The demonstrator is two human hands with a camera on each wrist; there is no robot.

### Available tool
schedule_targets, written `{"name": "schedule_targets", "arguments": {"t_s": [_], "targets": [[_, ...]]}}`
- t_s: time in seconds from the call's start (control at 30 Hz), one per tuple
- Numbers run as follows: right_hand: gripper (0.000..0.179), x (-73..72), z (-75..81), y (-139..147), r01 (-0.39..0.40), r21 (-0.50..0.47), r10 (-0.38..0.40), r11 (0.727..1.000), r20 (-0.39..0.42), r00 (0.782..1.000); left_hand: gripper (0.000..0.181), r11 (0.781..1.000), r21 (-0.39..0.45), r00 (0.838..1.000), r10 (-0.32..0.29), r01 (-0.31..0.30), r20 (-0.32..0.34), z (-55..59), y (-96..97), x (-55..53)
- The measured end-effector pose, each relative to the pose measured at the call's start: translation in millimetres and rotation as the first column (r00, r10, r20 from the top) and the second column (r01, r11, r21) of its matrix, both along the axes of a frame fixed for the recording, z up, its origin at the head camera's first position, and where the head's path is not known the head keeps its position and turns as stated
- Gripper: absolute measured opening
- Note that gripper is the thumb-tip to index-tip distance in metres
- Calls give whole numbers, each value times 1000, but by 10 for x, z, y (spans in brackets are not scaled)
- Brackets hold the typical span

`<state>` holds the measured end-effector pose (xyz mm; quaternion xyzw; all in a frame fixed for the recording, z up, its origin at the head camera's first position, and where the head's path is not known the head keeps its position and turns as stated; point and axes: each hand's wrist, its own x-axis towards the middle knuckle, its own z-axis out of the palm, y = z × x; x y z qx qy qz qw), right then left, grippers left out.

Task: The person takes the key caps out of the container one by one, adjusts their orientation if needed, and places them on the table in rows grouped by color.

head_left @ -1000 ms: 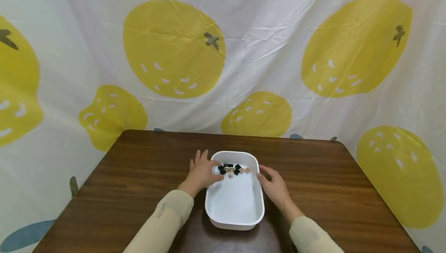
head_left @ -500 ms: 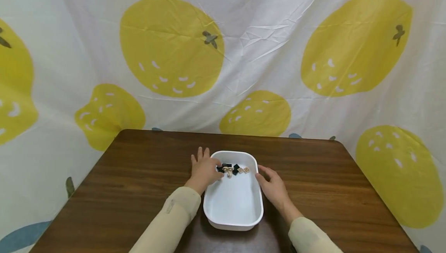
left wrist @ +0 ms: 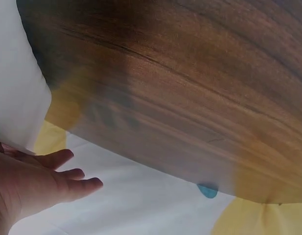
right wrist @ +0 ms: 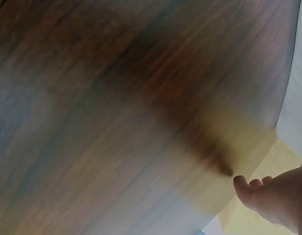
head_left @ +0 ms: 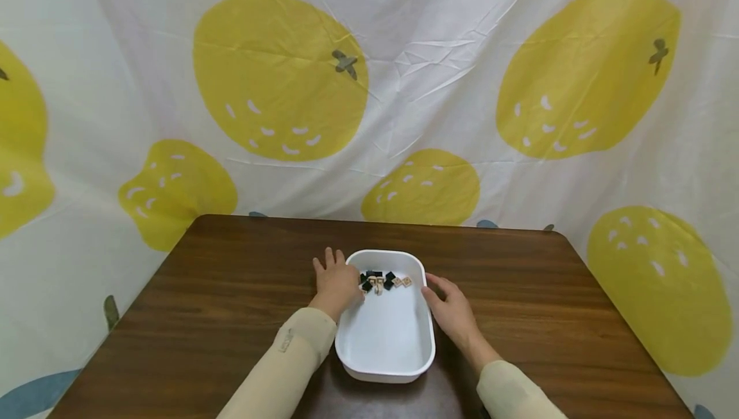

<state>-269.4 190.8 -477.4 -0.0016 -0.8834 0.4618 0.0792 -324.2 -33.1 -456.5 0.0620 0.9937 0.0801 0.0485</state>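
A white rectangular tray stands on the brown table. Near its far end lie small black pieces and light wood-coloured square pieces, bunched together. My left hand reaches over the left wall, its thumb side inside by the leftmost pieces and several other fingers spread outside. I cannot tell if it pinches a piece. Against the outside of the right wall, my right hand rests with thumb and fingertips at the rim. The left wrist view shows outstretched fingers beside the white tray wall.
The wood-grain table extends around the tray on all sides. Behind it hangs a white cloth printed with yellow lemons. The tray's near half shows a bare white floor.
My left hand has moved slightly inward over the tray's left wall, and its thumb and index are now harder to see. The right hand stays at the rim. The head view shifts slightly.
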Motion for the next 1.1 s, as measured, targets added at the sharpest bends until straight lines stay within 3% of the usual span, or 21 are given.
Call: {"name": "schedule_targets", "arguments": {"t_s": [0.2, 0.43, 0.57, 0.9, 1.1], "targets": [[40, 7, 5, -1, 0, 2, 0, 1000, -1, 1000, 46, 997, -70, 1000, -24, 23, -12, 19, 16, 7], [40, 13, 10, -3, -2, -1, 2, 1000, -2, 1000, 26, 996, -77, 999, -38, 36, -28, 18, 12, 16], [40, 12, 7, -4, 2, 2, -2, 1000, 3, 1000, 23, 996, -79, 999, -42, 39, -32, 30, 16, 28], [40, 14, 6, -8, 9, -4, -9, 1000, 5, 1000, 25, 997, -61, 998, -58, 57, -21, 32, 28, 38], [41, 17, 9, -15, 14, -4, -13, 1000, 16, 1000, 24, 999, 16, 998, -48, 48, -28, 39, 1, 62]]}}
